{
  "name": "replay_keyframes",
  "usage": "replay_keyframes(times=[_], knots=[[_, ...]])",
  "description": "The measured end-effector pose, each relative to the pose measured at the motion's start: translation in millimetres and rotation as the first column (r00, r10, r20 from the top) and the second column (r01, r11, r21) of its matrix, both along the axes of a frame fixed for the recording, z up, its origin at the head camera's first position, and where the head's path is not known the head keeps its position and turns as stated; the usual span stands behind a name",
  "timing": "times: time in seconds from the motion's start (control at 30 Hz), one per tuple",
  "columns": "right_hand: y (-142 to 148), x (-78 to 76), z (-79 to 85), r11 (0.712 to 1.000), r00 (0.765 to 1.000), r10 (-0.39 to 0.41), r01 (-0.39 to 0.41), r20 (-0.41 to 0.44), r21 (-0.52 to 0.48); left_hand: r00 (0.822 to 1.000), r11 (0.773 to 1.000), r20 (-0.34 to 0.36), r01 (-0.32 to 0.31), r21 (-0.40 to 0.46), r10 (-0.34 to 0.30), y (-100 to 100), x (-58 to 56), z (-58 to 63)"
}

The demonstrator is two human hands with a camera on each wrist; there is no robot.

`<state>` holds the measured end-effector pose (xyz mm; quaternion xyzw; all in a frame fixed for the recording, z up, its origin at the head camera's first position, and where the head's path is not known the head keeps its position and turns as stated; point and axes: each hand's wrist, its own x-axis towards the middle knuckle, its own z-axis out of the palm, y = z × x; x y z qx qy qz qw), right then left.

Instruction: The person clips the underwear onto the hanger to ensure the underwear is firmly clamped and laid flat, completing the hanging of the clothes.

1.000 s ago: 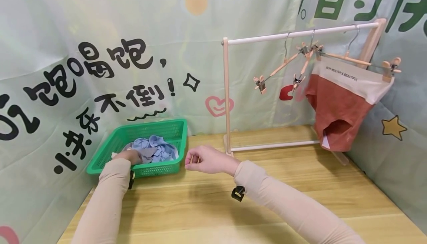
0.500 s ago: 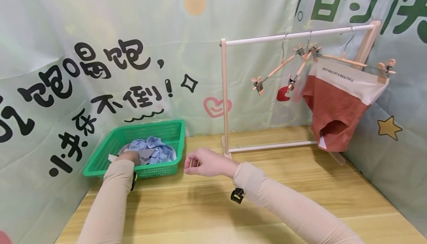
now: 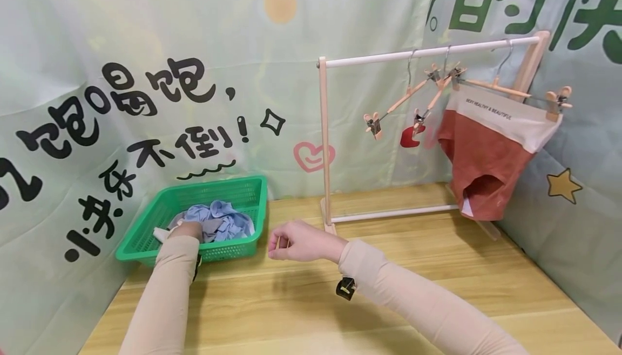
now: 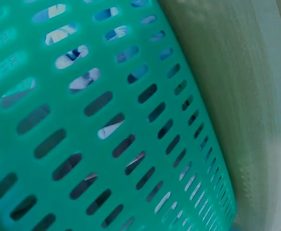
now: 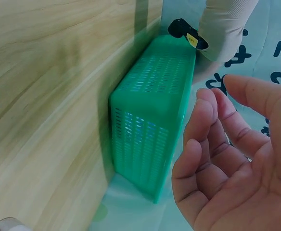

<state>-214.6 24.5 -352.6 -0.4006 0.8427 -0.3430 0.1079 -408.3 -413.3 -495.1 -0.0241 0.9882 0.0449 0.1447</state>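
Note:
A green perforated basket (image 3: pixel 228 249) holds crumpled light blue cloth (image 3: pixel 234 224), a greyish piece (image 3: pixel 211 229) and a bit of white cloth (image 3: pixel 160 234). My left hand (image 3: pixel 188 230) reaches down over its near wall into the clothes. Its fingers are hidden there, and I cannot tell whether they grip any cloth. In the left wrist view the basket's slotted wall (image 4: pixel 97 149) fills most of the picture. My right hand (image 3: pixel 302 240) hovers just right of the basket, fingers loosely curled. From the right wrist view, nothing lies between that hand's (image 5: pixel 227 154) thumb and fingers.
On the right a wooden rack (image 3: pixel 324 144) with a white top bar carries several clip hangers. One hanger (image 3: pixel 493 86) bears rust-red underwear (image 3: pixel 488 155) with a white waistband. Two bare hangers hang left of it. A printed curtain (image 3: pixel 272 63) backs the wooden table (image 3: pixel 272 312).
My left hand has shifted slightly right within the basket, and more white cloth shows beside it. The right hand keeps its pose. The head view has turned a little.

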Motion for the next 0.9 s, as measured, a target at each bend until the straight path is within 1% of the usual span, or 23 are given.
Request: replay_keyframes(times=[0.07, 0.13, 0.2, 0.23, 0.3, 0.37, 0.4, 0.47, 0.53, 0.63, 0.7, 0.8, 0.83, 0.9], knots=[[0.2, 0.0, -1.3, 1.0, 1.0, 0.002, -0.002, 0.001, -0.002, 1.0, 1.0, -0.017, 0.014, 0.004, -0.014, -1.2, 1.9, -0.8], [0.7, 0.3, -1.9, 1.0, 1.0, 0.005, -0.005, 0.004, -0.002, 0.999, 1.0, -0.046, 0.026, 0.011, -0.026, 1.7, 8.9, 2.6], [1.6, 0.3, -2.5, 1.0, 1.0, 0.006, -0.006, 0.007, -0.003, 0.996, 0.999, -0.083, 0.042, 0.005, -0.042, 10.3, 21.1, 13.4], [2.6, 0.6, -2.5, 1.0, 1.0, 0.004, -0.004, 0.006, 0.0, 0.992, 0.998, -0.115, 0.059, -0.003, -0.058, 16.6, 28.8, 20.8], [5.2, 0.8, -2.3, 1.0, 1.0, -0.004, 0.004, 0.001, 0.004, 0.981, 0.994, -0.166, 0.104, -0.011, -0.105, 33.1, 50.0, 45.6], [8.7, 0.8, -2.2, 1.0, 1.0, -0.017, 0.017, -0.004, 0.007, 0.971, 0.992, -0.21, 0.12, 0.03, -0.111, 49.7, 71.1, 72.6], [10.5, 0.8, -2.3, 1.0, 1.0, -0.024, 0.024, -0.006, 0.008, 0.966, 0.99, -0.237, 0.124, 0.061, -0.107, 56.4, 80.2, 84.7], [13.4, 0.9, -1.8, 1.0, 1.0, -0.03, 0.03, -0.009, 0.002, 0.959, 0.983, -0.27, 0.124, 0.138, -0.084, 66.9, 99.3, 109.1], [15.8, 0.7, -2.3, 1.0, 1.0, -0.028, 0.028, -0.005, -0.012, 0.952, 0.974, -0.306, 0.093, 0.207, -0.026, 71.8, 110.7, 123.1], [18.2, 0.4, -3.9, 0.999, 1.0, -0.023, 0.024, 0.016, -0.033, 0.922, 0.97, -0.388, 0.074, 0.233, 0.023, 73.5, 121.1, 135.1], [19.2, 0.3, -5.3, 0.999, 0.999, -0.02, 0.021, 0.026, -0.042, 0.89, 0.967, -0.452, 0.065, 0.248, 0.056, 73.2, 125.2, 138.6], [20.6, 0.5, -7.4, 0.998, 0.999, -0.019, 0.021, 0.035, -0.052, 0.833, 0.957, -0.542, 0.06, 0.284, 0.109, 73.2, 130.4, 141.7], [21.1, 0.9, -8.0, 0.998, 0.999, -0.018, 0.02, 0.034, -0.056, 0.815, 0.952, -0.564, 0.059, 0.302, 0.129, 73.6, 132.4, 143.1], [22.3, 1.8, -8.7, 0.998, 0.999, -0.012, 0.015, 0.032, -0.066, 0.787, 0.941, -0.593, 0.051, 0.334, 0.168, 75.4, 137.3, 147.1]])
